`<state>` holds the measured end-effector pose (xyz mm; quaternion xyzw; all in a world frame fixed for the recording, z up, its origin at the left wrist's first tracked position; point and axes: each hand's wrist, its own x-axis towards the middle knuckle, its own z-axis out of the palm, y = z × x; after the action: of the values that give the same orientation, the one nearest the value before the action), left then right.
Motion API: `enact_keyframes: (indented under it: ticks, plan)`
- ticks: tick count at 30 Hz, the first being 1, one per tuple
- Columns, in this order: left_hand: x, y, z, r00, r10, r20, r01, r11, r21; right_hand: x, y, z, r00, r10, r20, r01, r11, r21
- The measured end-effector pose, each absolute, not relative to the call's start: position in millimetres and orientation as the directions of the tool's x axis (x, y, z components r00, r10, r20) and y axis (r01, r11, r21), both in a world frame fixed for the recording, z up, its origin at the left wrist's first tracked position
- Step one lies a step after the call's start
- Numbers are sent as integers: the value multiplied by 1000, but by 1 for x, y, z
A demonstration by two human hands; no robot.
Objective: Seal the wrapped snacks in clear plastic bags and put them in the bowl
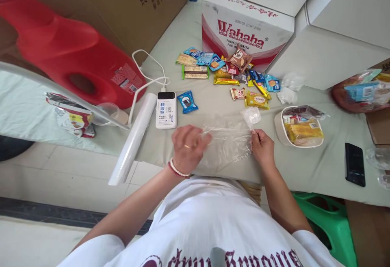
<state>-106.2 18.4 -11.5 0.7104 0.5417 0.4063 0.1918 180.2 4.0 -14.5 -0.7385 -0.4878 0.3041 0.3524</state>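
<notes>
A clear plastic bag [229, 142] lies flat on the pale cloth-covered table [213, 104] just in front of me. My left hand [188, 147] pinches its left edge, and my right hand [262, 147] grips its right edge near a crumpled corner [250, 115]. A bead bracelet is on my left wrist. A blue snack packet [187, 101] lies just beyond the bag. Farther back is a scatter of several wrapped snacks [240, 78].
A white power bank [166, 110] with cable and a roll of clear bags [134, 139] lie at left, beside a red jug [70, 52]. A white bowl [300, 127] of packed snacks sits right, a black phone [355, 164] beyond it. A Wahaha carton [243, 31] stands behind.
</notes>
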Motion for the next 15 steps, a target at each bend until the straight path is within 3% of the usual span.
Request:
enact_keyframes:
  ticks: [2, 4, 8, 12, 15]
  plan:
    - [-100, 19, -12, 401, 867, 297, 523, -483, 703, 183, 2, -15, 336, 936, -108, 523, -281, -805]
    - [-100, 27, -16, 558, 801, 217, 503, -534, 679, 189, 0, -15, 336, 934, -120, 536, -294, -791]
    - [-116, 47, -26, 505, 853, 133, 628, -469, 621, 203, -7, -18, 309, 936, -170, 532, -318, -785]
    - [-134, 54, -30, 417, 904, 99, 605, -357, 712, 211, -12, -21, 292, 933, -211, 538, -343, -770]
    - [-132, 53, -29, 334, 936, 114, 637, -313, 704, 216, -14, -22, 311, 925, -218, 554, -363, -749]
